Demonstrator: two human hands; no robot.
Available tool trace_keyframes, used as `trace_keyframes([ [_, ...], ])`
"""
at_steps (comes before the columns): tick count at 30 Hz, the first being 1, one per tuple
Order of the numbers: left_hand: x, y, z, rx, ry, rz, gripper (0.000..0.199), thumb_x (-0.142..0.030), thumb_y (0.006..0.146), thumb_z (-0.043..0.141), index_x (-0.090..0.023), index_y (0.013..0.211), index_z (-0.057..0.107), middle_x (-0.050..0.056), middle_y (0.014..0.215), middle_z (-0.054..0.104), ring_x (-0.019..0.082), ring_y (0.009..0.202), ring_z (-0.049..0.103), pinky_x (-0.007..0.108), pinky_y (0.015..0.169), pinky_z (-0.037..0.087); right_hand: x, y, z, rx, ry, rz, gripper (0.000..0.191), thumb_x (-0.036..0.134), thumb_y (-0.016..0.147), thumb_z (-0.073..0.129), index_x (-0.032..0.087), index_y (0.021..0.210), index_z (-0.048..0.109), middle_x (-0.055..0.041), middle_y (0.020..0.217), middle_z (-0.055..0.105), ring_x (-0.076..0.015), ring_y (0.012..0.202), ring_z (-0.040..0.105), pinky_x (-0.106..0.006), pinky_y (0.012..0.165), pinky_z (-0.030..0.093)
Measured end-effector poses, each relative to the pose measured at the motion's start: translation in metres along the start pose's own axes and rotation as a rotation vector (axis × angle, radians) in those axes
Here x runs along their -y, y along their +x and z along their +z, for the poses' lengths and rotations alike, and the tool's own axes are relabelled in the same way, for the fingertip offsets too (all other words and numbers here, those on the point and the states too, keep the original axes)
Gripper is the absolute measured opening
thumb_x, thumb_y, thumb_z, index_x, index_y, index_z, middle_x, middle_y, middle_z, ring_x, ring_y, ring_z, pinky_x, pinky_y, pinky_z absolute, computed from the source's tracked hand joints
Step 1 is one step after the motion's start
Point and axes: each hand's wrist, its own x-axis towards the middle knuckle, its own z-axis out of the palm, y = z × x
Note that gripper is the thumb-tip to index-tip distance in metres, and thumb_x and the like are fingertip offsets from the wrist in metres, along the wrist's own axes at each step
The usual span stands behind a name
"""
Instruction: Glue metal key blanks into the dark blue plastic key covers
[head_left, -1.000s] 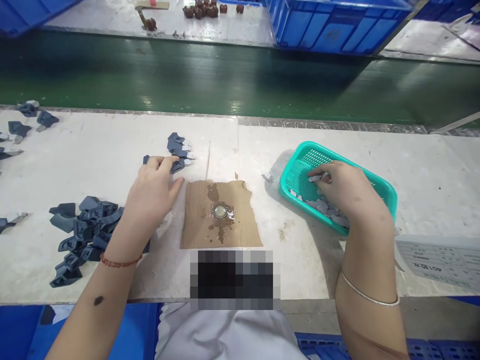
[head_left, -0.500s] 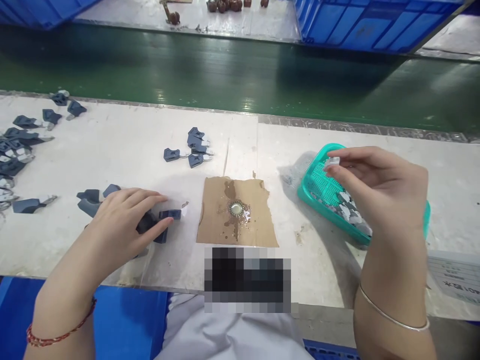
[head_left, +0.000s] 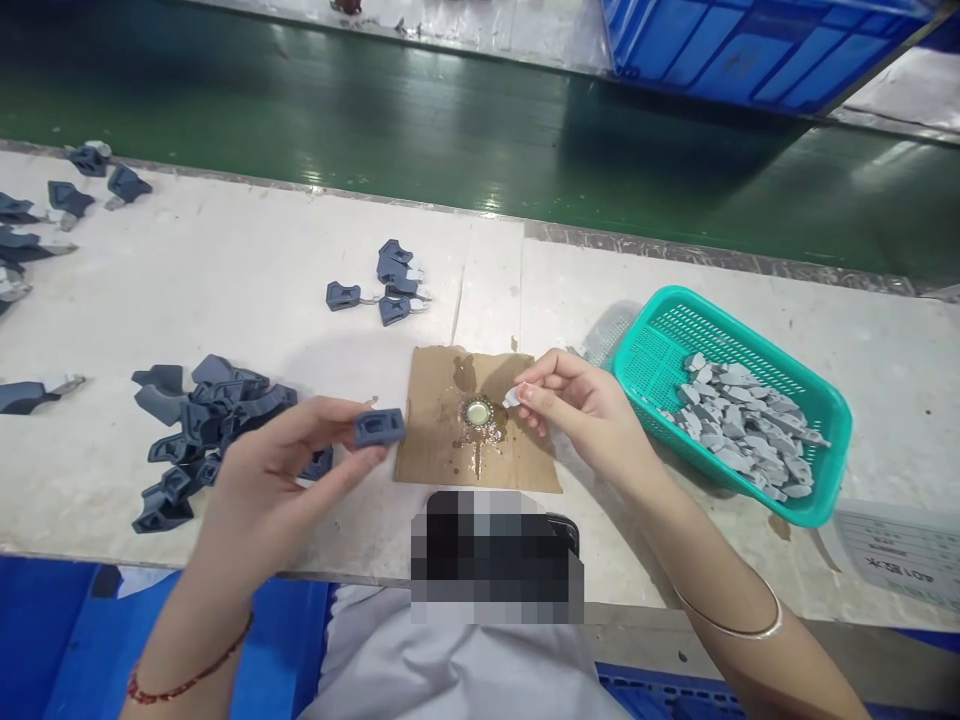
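My left hand (head_left: pixel 300 470) pinches a dark blue-grey part (head_left: pixel 379 428) with a recess in its face, just left of the cardboard. Between the thumb and fingers of my right hand (head_left: pixel 577 410) is a small light grey piece (head_left: pixel 512 397), over the cardboard's right side. The brown cardboard (head_left: pixel 427 455) is stained wet around a small round cap (head_left: pixel 478 411) with pale contents. Beside my left hand lies a pile of dark parts (head_left: pixel 202 410). On the right, a green basket (head_left: pixel 829 430) holds several light grey pieces (head_left: pixel 742 420).
Several dark parts with light pieces joined on lie behind the cardboard (head_left: pixel 397 285) and at the far left (head_left: pixel 71 197). A green belt (head_left: pixel 450 120) runs beyond the table, with a blue crate (head_left: pixel 742 50) behind it. A labelled container (head_left: pixel 892 555) stands at the right.
My left hand has lifted a dark part and moved right to the cardboard's edge. My right hand has come left from over the basket to the cardboard with its light piece.
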Motion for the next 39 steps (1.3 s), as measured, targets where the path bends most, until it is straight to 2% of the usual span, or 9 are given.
trace_keyframes([
  [4, 0.008, -0.006, 0.031, 0.152, -0.302, -0.202, 0.017, -0.034, 0.081, 0.086, -0.023, 0.093, 0.081, 0.005, 0.084, 0.081, 0.016, 0.064, 0.073, 0.023, 0.057, 0.06, -0.007, 0.0, 0.007, -0.006, -0.192, -0.11, 0.019, 0.031, 0.092, 0.071, 0.02, 0.08, 0.063, 0.0008, 0.069, 0.067, -0.0101, 0.061, 0.057, -0.023, 0.057, 0.044],
  [7, 0.014, -0.004, 0.046, 0.203, -0.43, -0.297, 0.017, -0.031, 0.079, 0.087, -0.022, 0.091, 0.08, 0.004, 0.083, 0.082, 0.016, 0.067, 0.076, 0.017, 0.052, 0.056, -0.009, 0.0, 0.012, -0.001, -0.389, -0.203, 0.019, 0.027, 0.095, 0.066, 0.02, 0.078, 0.061, 0.0007, 0.07, 0.066, -0.0102, 0.059, 0.056, -0.023, 0.055, 0.041],
  [12, 0.016, -0.004, 0.056, 0.216, -0.481, -0.354, 0.017, -0.027, 0.078, 0.088, -0.018, 0.088, 0.078, 0.004, 0.089, 0.082, 0.016, 0.08, 0.078, 0.02, 0.071, 0.064, -0.009, 0.0, 0.017, 0.082, -0.623, -0.365, 0.019, 0.02, 0.097, 0.062, 0.02, 0.078, 0.059, 0.0038, 0.064, 0.06, -0.0085, 0.055, 0.051, -0.021, 0.054, 0.039],
  [19, 0.021, -0.008, 0.058, 0.229, -0.446, -0.347, 0.016, -0.025, 0.081, 0.085, -0.019, 0.092, 0.075, 0.003, 0.095, 0.082, 0.015, 0.09, 0.077, 0.02, 0.082, 0.063, -0.011, 0.001, 0.018, 0.155, -0.755, -0.466, 0.024, 0.017, 0.1, 0.057, 0.019, 0.076, 0.054, 0.0038, 0.065, 0.056, -0.0082, 0.057, 0.049, -0.022, 0.056, 0.038],
  [24, 0.024, -0.011, 0.058, 0.251, -0.346, -0.291, 0.014, -0.026, 0.085, 0.081, -0.019, 0.093, 0.071, 0.005, 0.098, 0.082, 0.016, 0.094, 0.076, 0.021, 0.086, 0.06, -0.011, 0.0, 0.017, 0.15, -0.699, -0.416, 0.022, 0.018, 0.098, 0.059, 0.019, 0.077, 0.056, 0.0046, 0.064, 0.057, -0.0078, 0.055, 0.049, -0.021, 0.054, 0.038],
  [27, 0.022, -0.013, 0.058, 0.242, -0.336, -0.255, 0.016, -0.025, 0.085, 0.081, -0.02, 0.092, 0.068, 0.007, 0.103, 0.082, 0.019, 0.1, 0.076, 0.023, 0.086, 0.06, -0.01, -0.001, 0.014, 0.047, -0.579, -0.318, 0.019, 0.021, 0.096, 0.062, 0.02, 0.078, 0.058, 0.0039, 0.064, 0.061, -0.0087, 0.054, 0.053, -0.022, 0.052, 0.039],
  [30, 0.019, -0.016, 0.059, 0.205, -0.399, -0.254, 0.021, -0.025, 0.085, 0.081, -0.021, 0.101, 0.067, 0.007, 0.099, 0.082, 0.019, 0.091, 0.077, 0.023, 0.075, 0.061, -0.01, -0.001, 0.011, -0.043, -0.447, -0.19, 0.02, 0.028, 0.095, 0.064, 0.021, 0.078, 0.058, 0.0018, 0.067, 0.064, -0.0113, 0.06, 0.057, -0.024, 0.055, 0.042],
  [33, 0.017, -0.017, 0.06, 0.168, -0.381, -0.264, 0.031, -0.025, 0.085, 0.08, -0.023, 0.114, 0.069, 0.006, 0.1, 0.08, 0.018, 0.086, 0.077, 0.024, 0.07, 0.061, -0.012, 0.0, 0.009, -0.037, -0.379, -0.094, 0.021, 0.032, 0.094, 0.065, 0.021, 0.078, 0.058, 0.0009, 0.069, 0.064, -0.0122, 0.061, 0.057, -0.026, 0.057, 0.043],
  [39, 0.01, -0.016, 0.062, 0.131, -0.307, -0.219, 0.02, -0.022, 0.081, 0.083, -0.022, 0.096, 0.071, 0.004, 0.093, 0.081, 0.019, 0.091, 0.077, 0.025, 0.078, 0.062, -0.016, 0.0, 0.009, -0.034, -0.424, -0.08, 0.021, 0.033, 0.093, 0.065, 0.021, 0.077, 0.057, 0.0001, 0.071, 0.065, -0.0125, 0.063, 0.057, -0.027, 0.059, 0.043],
])
